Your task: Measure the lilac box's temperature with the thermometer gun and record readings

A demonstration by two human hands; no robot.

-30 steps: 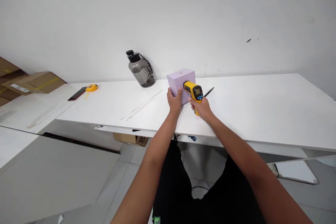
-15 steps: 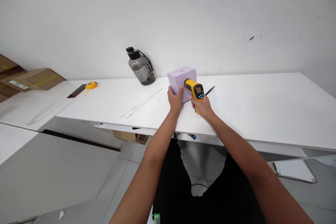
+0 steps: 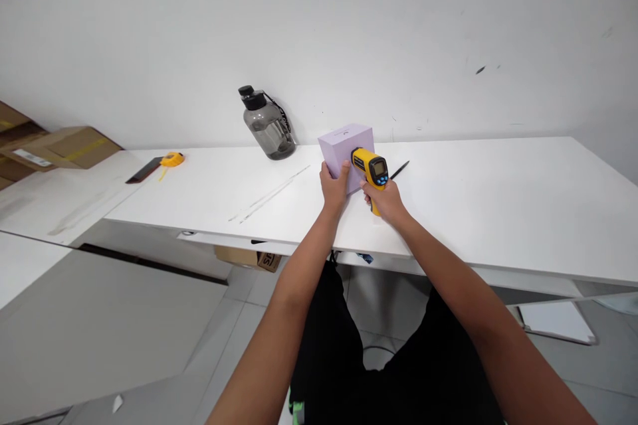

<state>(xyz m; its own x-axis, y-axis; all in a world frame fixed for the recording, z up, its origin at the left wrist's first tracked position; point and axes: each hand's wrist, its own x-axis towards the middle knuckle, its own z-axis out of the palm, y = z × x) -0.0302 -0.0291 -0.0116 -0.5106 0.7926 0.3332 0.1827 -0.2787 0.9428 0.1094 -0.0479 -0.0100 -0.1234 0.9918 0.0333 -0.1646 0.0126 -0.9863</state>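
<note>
A lilac box (image 3: 335, 150) stands on the white table (image 3: 488, 206), near its back edge. My left hand (image 3: 335, 186) grips the box at its lower left, thumb on the front face and fingers round the side. In my right hand (image 3: 387, 202) is a yellow and black infrared thermometer (image 3: 369, 166), its handle wrapped by the fingers. Its nose points at the front of the box, very close to it; whether they touch I cannot tell. The small screen faces me. A black pen (image 3: 400, 169) lies just behind my right hand, partly hidden by the thermometer.
Left of the box stands a grey see-through water bottle (image 3: 272, 129) with a black lid. Farther left lie an orange tape measure (image 3: 172, 159) and a dark flat object (image 3: 144, 170). Cardboard boxes (image 3: 80, 146) are at the far left. A white wall (image 3: 349, 33) rises behind the table.
The view has shifted very slightly. Both hands, the lilac box and the thermometer keep the same positions relative to each other.
</note>
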